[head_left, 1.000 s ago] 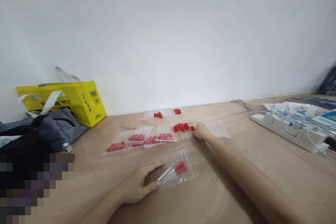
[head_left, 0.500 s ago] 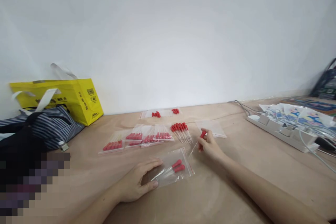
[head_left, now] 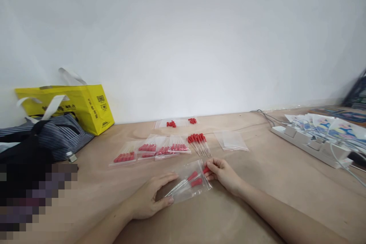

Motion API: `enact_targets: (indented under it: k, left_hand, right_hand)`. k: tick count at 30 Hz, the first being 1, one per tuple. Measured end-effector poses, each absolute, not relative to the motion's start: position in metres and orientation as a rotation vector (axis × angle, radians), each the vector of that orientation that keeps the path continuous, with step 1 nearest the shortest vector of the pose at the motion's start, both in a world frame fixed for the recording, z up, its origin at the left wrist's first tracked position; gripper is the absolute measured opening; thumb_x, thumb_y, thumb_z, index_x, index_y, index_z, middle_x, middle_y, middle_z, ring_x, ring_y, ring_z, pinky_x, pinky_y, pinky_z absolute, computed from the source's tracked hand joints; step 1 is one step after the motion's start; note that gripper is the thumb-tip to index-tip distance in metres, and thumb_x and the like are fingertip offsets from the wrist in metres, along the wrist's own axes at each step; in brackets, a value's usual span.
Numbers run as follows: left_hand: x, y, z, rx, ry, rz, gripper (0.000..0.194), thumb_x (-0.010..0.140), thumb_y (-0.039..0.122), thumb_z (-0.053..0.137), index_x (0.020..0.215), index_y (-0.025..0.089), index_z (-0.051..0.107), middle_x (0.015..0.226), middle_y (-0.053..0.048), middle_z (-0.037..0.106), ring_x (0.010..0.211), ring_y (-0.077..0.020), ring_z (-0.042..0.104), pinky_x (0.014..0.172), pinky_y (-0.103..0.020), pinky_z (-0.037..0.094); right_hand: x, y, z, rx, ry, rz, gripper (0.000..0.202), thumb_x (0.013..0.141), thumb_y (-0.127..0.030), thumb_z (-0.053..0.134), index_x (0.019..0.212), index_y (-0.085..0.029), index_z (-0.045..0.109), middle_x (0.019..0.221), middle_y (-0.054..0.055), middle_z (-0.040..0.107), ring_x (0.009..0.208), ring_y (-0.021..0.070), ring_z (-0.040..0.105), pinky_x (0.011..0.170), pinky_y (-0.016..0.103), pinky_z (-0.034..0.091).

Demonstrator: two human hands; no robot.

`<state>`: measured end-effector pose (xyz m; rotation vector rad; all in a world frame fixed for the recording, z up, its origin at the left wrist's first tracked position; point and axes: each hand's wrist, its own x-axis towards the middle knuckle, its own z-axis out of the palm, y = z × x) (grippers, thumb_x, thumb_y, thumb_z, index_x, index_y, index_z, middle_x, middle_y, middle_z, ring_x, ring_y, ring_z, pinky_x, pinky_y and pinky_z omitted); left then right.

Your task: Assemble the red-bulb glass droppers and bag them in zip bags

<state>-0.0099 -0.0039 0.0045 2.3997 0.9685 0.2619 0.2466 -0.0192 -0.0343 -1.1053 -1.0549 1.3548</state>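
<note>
A clear zip bag lies in front of me with two red-bulbed droppers inside. My left hand grips its left end, the thumb on the near edge and the fingers on the far edge. At the bag's right-hand mouth, my right hand pinches the red bulb of another dropper. This dropper's tube points left into the bag's mouth, though the plastic makes it hard to trace. Just beyond, several loose droppers lie side by side in a fan.
Filled bags of droppers overlap at left centre. More red bulbs lie on plastic near the wall. Flat bags rest at right centre. A power strip with cables stands right; a yellow bag and a striped bag stand left.
My right hand has moved left and toward me, bringing the dropper from beside the loose ones to the bag's mouth. My left hand stays on the bag.
</note>
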Motion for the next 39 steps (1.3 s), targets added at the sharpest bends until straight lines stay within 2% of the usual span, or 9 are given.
enact_targets:
  k: [3, 9, 13, 18, 22, 27, 31, 35, 39]
  left_hand:
    - [-0.009, -0.004, 0.006, 2.403, 0.962, 0.238, 0.049, 0.077, 0.040, 0.050, 0.124, 0.029, 0.040, 0.132, -0.001, 0.041, 0.121, -0.0241, 0.035, 0.102, -0.042, 0.028]
    - [-0.009, -0.005, 0.006, 2.426, 0.966, 0.224, 0.050, 0.077, 0.039, 0.051, 0.125, 0.027, 0.040, 0.133, -0.002, 0.040, 0.121, -0.0246, 0.035, 0.101, -0.042, 0.028]
    - [-0.010, -0.004, 0.004, 2.416, 0.966, 0.244, 0.050, 0.077, 0.041, 0.050, 0.125, 0.029, 0.039, 0.132, -0.001, 0.040, 0.121, -0.0243, 0.035, 0.101, -0.043, 0.028]
    - [-0.010, -0.003, 0.002, 2.429, 0.953, 0.256, 0.051, 0.077, 0.040, 0.051, 0.125, 0.028, 0.039, 0.132, -0.002, 0.041, 0.121, -0.0240, 0.035, 0.101, -0.042, 0.028]
    - [-0.009, -0.003, 0.002, 2.440, 0.931, 0.304, 0.051, 0.076, 0.040, 0.052, 0.124, 0.027, 0.041, 0.131, -0.002, 0.042, 0.120, -0.0242, 0.037, 0.101, -0.042, 0.029]
    - [-0.007, -0.003, 0.006, 2.474, 0.880, 0.292, 0.049, 0.077, 0.041, 0.050, 0.123, 0.025, 0.043, 0.131, -0.004, 0.043, 0.120, -0.0233, 0.036, 0.101, -0.041, 0.030]
    - [-0.008, -0.002, 0.003, 2.485, 0.850, 0.273, 0.049, 0.078, 0.043, 0.049, 0.124, 0.026, 0.042, 0.133, -0.004, 0.039, 0.122, -0.0235, 0.034, 0.101, -0.043, 0.028]
    - [-0.012, 0.000, 0.000, 2.487, 0.817, 0.249, 0.048, 0.080, 0.043, 0.046, 0.126, 0.030, 0.038, 0.136, -0.001, 0.034, 0.125, -0.0235, 0.029, 0.102, -0.046, 0.025]
    - [-0.012, -0.003, 0.003, 2.488, 0.829, 0.216, 0.043, 0.084, 0.039, 0.040, 0.126, 0.031, 0.037, 0.137, 0.000, 0.032, 0.126, -0.0220, 0.027, 0.103, -0.046, 0.021]
  right_hand:
    - [0.250, -0.020, -0.034, -1.070, -1.184, 1.383, 0.042, 0.057, -0.050, 0.068, 0.075, -0.015, 0.052, 0.059, -0.003, 0.054, 0.050, 0.0079, 0.052, 0.053, 0.024, 0.045]
    - [0.256, -0.018, -0.034, -0.991, -1.182, 1.527, 0.041, 0.051, -0.042, 0.074, 0.075, -0.015, 0.055, 0.073, -0.001, 0.059, 0.063, 0.0091, 0.057, 0.068, 0.026, 0.045]
    - [0.252, -0.013, -0.037, -1.089, -1.198, 1.463, 0.041, 0.048, -0.042, 0.075, 0.068, -0.015, 0.052, 0.061, -0.003, 0.057, 0.054, 0.0099, 0.055, 0.058, 0.026, 0.045]
    - [0.240, -0.014, -0.039, -1.140, -1.432, 1.292, 0.031, 0.058, -0.042, 0.067, 0.056, -0.014, 0.055, 0.051, -0.003, 0.054, 0.044, 0.0063, 0.046, 0.044, 0.019, 0.037]
    - [0.243, -0.014, -0.037, -1.135, -1.602, 1.316, 0.029, 0.067, -0.043, 0.059, 0.063, -0.015, 0.060, 0.051, -0.003, 0.054, 0.044, 0.0059, 0.046, 0.043, 0.018, 0.037]
    - [0.269, 0.015, -0.033, -1.571, -1.454, 0.839, 0.017, 0.069, -0.032, 0.055, 0.068, -0.015, 0.056, 0.053, -0.003, 0.054, 0.042, 0.0072, 0.047, 0.040, 0.018, 0.036]
    - [0.285, 0.056, -0.026, -1.725, -1.342, 0.590, 0.011, 0.064, -0.022, 0.058, 0.072, -0.015, 0.054, 0.068, 0.002, 0.059, 0.063, 0.0119, 0.055, 0.056, 0.021, 0.041]
    - [0.279, 0.086, -0.021, -1.830, -1.301, 0.499, 0.027, 0.057, -0.021, 0.062, 0.082, -0.014, 0.055, 0.079, 0.006, 0.061, 0.076, 0.0178, 0.057, 0.062, 0.024, 0.041]
    - [0.269, 0.098, -0.019, -1.889, -1.294, 0.525, 0.021, 0.054, -0.015, 0.062, 0.075, -0.014, 0.058, 0.071, 0.007, 0.063, 0.072, 0.0202, 0.059, 0.056, 0.023, 0.039]
